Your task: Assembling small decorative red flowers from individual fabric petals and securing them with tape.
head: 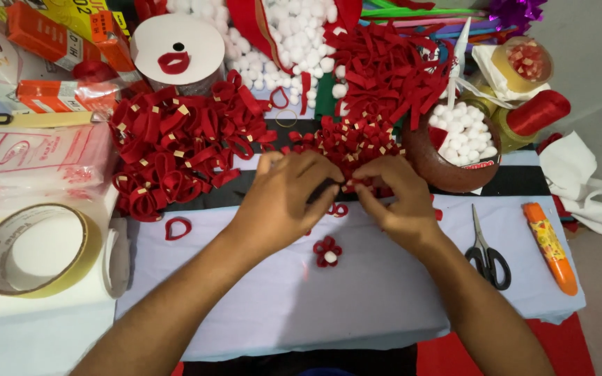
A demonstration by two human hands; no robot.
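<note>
My left hand (286,198) and my right hand (393,197) meet fingertip to fingertip over a small red felt loop piece (358,183) at the edge of a heap of red loops with gold tabs (353,143). Both hands pinch it; what lies under the fingers is hidden. A finished red felt flower with a white pom-pom centre (328,251) lies on the pale cloth (357,299) just below the hands. A single red loop (178,228) lies to the left.
A large pile of red loops (175,146) sits at the left, red strips (384,66) and white pom-poms (294,31) behind. A brown bowl of pom-poms (454,150), scissors (485,251), an orange tube (550,247) and a tape roll (33,251) surround the work area.
</note>
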